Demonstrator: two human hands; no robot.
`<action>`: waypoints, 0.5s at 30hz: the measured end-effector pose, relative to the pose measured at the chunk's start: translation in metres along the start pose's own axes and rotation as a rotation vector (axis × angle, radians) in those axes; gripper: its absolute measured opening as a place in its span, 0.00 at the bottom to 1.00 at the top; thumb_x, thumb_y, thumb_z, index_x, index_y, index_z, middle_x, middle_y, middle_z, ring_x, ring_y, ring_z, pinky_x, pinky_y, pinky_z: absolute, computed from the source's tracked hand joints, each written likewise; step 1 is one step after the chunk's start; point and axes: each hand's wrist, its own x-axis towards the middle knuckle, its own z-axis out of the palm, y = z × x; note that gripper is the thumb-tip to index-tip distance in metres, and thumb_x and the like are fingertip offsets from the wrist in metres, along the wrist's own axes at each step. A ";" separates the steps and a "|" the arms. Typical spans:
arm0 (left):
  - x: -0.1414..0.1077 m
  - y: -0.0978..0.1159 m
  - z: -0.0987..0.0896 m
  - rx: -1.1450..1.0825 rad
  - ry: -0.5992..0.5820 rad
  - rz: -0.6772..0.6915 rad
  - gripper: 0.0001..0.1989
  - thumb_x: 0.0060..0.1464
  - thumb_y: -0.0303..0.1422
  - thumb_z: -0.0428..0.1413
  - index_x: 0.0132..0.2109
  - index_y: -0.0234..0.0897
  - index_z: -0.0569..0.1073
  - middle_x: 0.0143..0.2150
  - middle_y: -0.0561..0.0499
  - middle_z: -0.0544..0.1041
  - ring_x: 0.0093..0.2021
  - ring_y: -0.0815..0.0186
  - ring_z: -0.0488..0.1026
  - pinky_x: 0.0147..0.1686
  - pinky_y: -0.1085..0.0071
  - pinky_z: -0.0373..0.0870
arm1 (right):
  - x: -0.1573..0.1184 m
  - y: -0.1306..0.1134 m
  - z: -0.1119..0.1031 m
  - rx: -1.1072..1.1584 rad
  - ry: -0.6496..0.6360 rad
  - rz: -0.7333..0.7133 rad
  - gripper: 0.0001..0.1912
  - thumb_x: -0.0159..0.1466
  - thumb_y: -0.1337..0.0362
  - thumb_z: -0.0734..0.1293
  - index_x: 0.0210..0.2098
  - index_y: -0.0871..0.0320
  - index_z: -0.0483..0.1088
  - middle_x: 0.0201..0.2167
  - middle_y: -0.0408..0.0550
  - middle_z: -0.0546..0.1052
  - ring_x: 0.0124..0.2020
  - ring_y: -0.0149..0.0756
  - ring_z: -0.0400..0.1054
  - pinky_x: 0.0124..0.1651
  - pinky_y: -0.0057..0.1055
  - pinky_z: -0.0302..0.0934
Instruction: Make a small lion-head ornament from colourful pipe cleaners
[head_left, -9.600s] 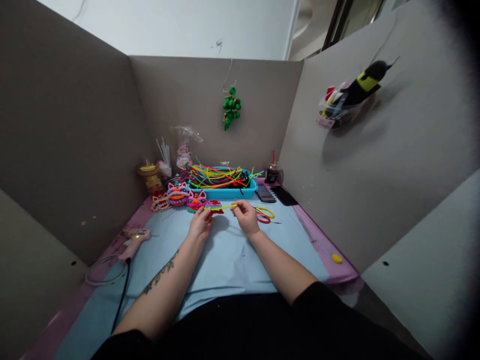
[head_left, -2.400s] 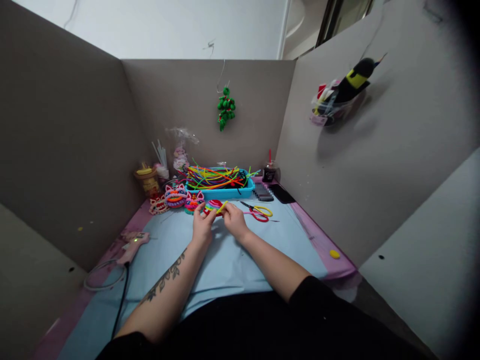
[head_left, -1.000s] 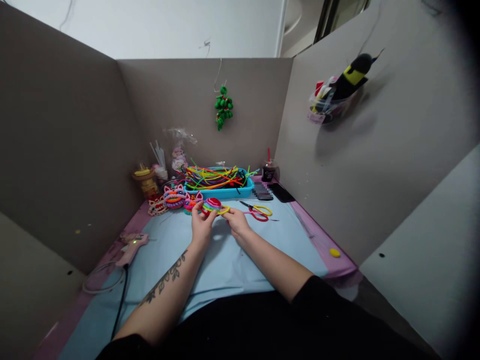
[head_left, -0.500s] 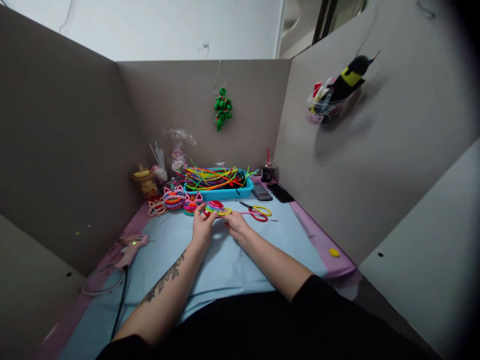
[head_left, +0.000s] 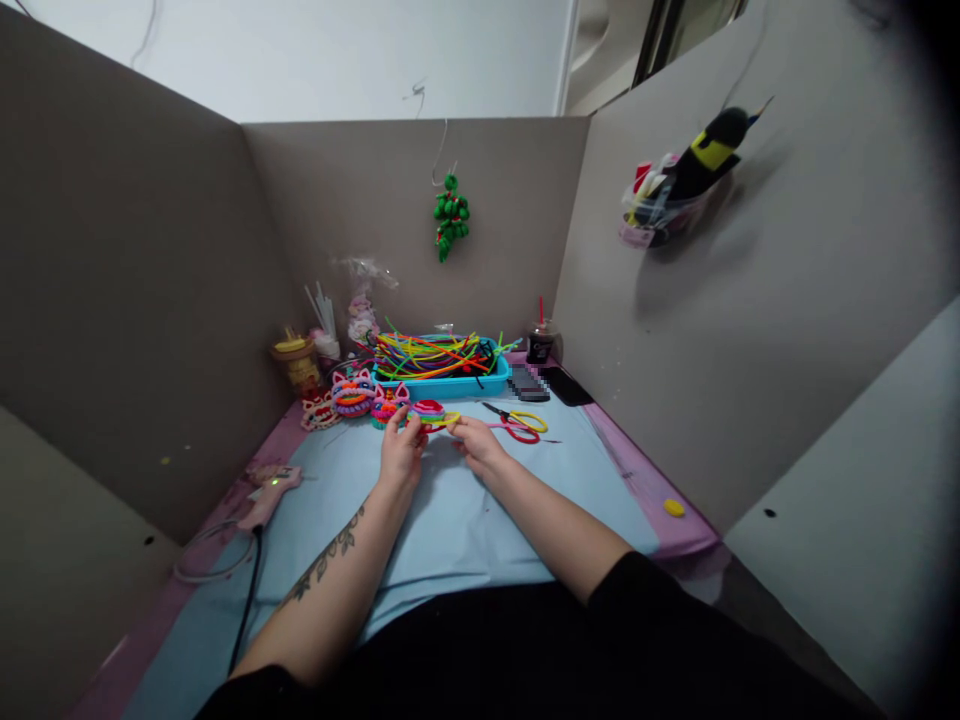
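Between my two hands is a small pipe-cleaner piece [head_left: 428,408], red on top with green and yellow bands. My left hand [head_left: 403,450] grips its left side, thumb and fingers closed. At the other side, my right hand [head_left: 478,446] pinches the end of a yellow pipe cleaner [head_left: 451,418] that runs off the piece. Both hands are above the blue cloth [head_left: 465,530]. Just behind my left hand sit pipe-cleaner animal faces, a pink-and-orange one [head_left: 390,402] and a purple-and-pink one [head_left: 352,394]. Scissors [head_left: 531,422] with yellow and red handles lie right of my right hand.
A blue tray [head_left: 442,387] full of coloured pipe cleaners stands at the back. A pink glue gun [head_left: 268,497] with a lit green light lies left, its cord trailing forward. A black phone [head_left: 566,386], a dark cup [head_left: 539,345] with red straw and a yellow disc [head_left: 674,508] are right.
The camera view has shifted slightly. The right hand's fingers have moved a little away from the left hand, and the piece looks flatter, with more of the yellow pipe cleaner showing.
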 end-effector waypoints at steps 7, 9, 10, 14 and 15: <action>0.000 -0.005 0.002 0.020 -0.005 0.115 0.36 0.35 0.37 0.67 0.53 0.37 0.64 0.25 0.57 0.73 0.26 0.72 0.72 0.33 0.74 0.66 | -0.009 -0.006 0.006 0.068 -0.087 -0.042 0.17 0.41 0.59 0.74 0.29 0.57 0.73 0.25 0.40 0.73 0.25 0.27 0.59 0.29 0.26 0.47; 0.000 -0.006 0.003 -0.007 -0.019 0.111 0.35 0.36 0.35 0.67 0.52 0.37 0.64 0.26 0.55 0.74 0.27 0.71 0.73 0.36 0.73 0.68 | -0.007 -0.005 0.007 0.065 -0.046 -0.023 0.15 0.41 0.57 0.75 0.23 0.58 0.70 0.20 0.39 0.70 0.23 0.26 0.57 0.27 0.26 0.46; 0.000 -0.006 0.003 -0.028 -0.014 0.099 0.33 0.36 0.34 0.67 0.51 0.37 0.64 0.27 0.54 0.75 0.27 0.71 0.73 0.37 0.72 0.68 | -0.005 -0.005 0.006 0.064 -0.016 -0.028 0.16 0.40 0.57 0.76 0.20 0.58 0.67 0.18 0.38 0.68 0.22 0.26 0.56 0.27 0.26 0.45; 0.000 -0.006 0.006 -0.122 0.019 0.000 0.27 0.40 0.30 0.65 0.47 0.38 0.64 0.29 0.53 0.76 0.27 0.71 0.74 0.37 0.71 0.69 | 0.006 -0.006 0.001 0.120 0.144 -0.036 0.19 0.36 0.59 0.76 0.17 0.58 0.63 0.18 0.38 0.67 0.22 0.26 0.55 0.26 0.26 0.46; 0.000 -0.006 0.006 -0.141 0.018 -0.027 0.25 0.41 0.29 0.65 0.47 0.39 0.64 0.29 0.53 0.76 0.27 0.71 0.74 0.36 0.72 0.69 | 0.008 -0.007 -0.001 0.138 0.166 -0.032 0.19 0.36 0.59 0.76 0.17 0.57 0.63 0.18 0.38 0.67 0.23 0.26 0.55 0.26 0.26 0.46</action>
